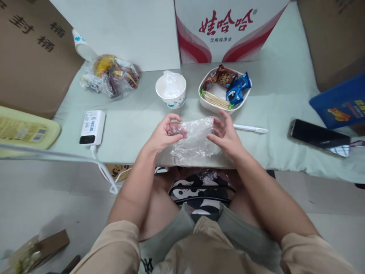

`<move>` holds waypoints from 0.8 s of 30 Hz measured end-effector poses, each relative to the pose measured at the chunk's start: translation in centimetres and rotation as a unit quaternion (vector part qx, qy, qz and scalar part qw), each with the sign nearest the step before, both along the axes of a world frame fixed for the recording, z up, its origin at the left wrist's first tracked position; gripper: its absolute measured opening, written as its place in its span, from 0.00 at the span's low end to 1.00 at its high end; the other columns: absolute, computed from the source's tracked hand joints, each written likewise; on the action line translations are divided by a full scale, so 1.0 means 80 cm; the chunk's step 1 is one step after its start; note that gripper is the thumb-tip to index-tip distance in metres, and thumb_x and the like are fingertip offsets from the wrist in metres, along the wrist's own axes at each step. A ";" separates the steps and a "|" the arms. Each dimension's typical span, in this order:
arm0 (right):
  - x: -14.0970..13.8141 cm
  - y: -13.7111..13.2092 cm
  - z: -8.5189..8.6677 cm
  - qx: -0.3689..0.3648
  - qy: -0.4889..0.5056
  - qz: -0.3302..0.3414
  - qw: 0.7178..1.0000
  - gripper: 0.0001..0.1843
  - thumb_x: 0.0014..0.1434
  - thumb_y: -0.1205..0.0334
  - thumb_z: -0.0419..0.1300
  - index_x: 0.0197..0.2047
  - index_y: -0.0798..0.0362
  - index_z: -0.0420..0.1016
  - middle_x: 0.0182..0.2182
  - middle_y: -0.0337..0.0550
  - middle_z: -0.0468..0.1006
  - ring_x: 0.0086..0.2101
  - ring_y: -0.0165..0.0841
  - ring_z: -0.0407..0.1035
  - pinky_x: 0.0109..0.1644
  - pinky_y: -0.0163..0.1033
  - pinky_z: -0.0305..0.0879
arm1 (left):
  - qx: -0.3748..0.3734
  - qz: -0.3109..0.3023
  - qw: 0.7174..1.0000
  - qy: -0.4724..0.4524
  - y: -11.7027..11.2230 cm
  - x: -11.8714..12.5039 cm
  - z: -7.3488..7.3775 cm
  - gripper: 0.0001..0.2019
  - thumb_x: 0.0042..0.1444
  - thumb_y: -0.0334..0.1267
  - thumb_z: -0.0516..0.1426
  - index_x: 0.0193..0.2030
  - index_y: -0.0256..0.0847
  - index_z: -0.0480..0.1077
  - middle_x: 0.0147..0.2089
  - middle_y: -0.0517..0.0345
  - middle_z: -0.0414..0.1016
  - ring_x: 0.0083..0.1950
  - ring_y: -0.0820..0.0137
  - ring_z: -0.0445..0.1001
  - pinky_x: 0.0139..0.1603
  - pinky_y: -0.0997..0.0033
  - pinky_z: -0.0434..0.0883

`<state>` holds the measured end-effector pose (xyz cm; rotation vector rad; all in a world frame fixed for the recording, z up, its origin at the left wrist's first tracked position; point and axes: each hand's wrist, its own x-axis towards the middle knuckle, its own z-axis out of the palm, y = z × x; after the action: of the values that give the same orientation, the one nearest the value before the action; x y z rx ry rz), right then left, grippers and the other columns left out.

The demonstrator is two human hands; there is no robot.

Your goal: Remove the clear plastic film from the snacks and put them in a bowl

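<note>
A crinkled clear plastic bag point(195, 139) is stretched between my two hands over the near edge of the cloth-covered table point(134, 129). At its left side my left hand point(165, 133) grips the film with curved fingers and thumb. The right edge of the bag is in my right hand point(226, 135), thumb toward me and fingers partly behind the film. Just beyond stand a paper cup point(173, 102) with crumpled clear plastic inside and a white bowl point(209, 104) of wrapped snacks and a bundle of thin sticks. A white pen point(251, 128) lies beside my right hand.
A white power bank point(92, 127) with a cable sits left, near a yellow bottle point(28, 129). Bagged snacks point(111, 76) and a tipped paper cup point(84, 47) lie behind it. A phone point(319, 137) and blue package point(339, 101) are right; cartons point(228, 49) line the back.
</note>
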<state>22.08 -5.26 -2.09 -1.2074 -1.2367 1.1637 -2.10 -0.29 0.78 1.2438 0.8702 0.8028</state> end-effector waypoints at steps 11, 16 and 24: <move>-0.011 0.001 0.018 -0.092 0.093 0.043 0.990 0.18 0.54 0.46 0.67 0.39 0.47 0.69 0.29 0.36 0.80 0.28 0.32 0.74 0.35 0.40 0.71 | -0.237 -0.039 0.967 -0.086 0.000 0.019 -0.005 0.19 0.43 0.41 0.69 0.42 0.38 0.75 0.43 0.48 0.82 0.48 0.58 0.82 0.49 0.60 0.77; -0.004 0.000 0.017 -0.109 0.010 0.039 0.993 0.16 0.55 0.49 0.66 0.42 0.49 0.73 0.19 0.31 0.72 0.18 0.28 0.63 0.22 0.34 0.58 | -0.127 0.064 0.990 0.015 0.001 0.028 -0.006 0.10 0.51 0.39 0.65 0.40 0.39 0.77 0.29 0.60 0.78 0.28 0.73 0.75 0.29 0.75 0.71; 0.006 -0.003 0.025 -0.093 0.116 0.032 0.988 0.16 0.51 0.44 0.63 0.33 0.48 0.77 0.25 0.40 0.77 0.25 0.34 0.69 0.28 0.40 0.65 | -0.124 0.036 0.991 -0.030 0.001 0.011 0.007 0.15 0.39 0.46 0.68 0.32 0.42 0.74 0.23 0.63 0.71 0.21 0.73 0.69 0.23 0.72 0.69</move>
<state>22.58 -5.49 -0.11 -1.1368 -1.0156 1.4487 -1.24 -0.17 1.32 0.9698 0.9398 0.7594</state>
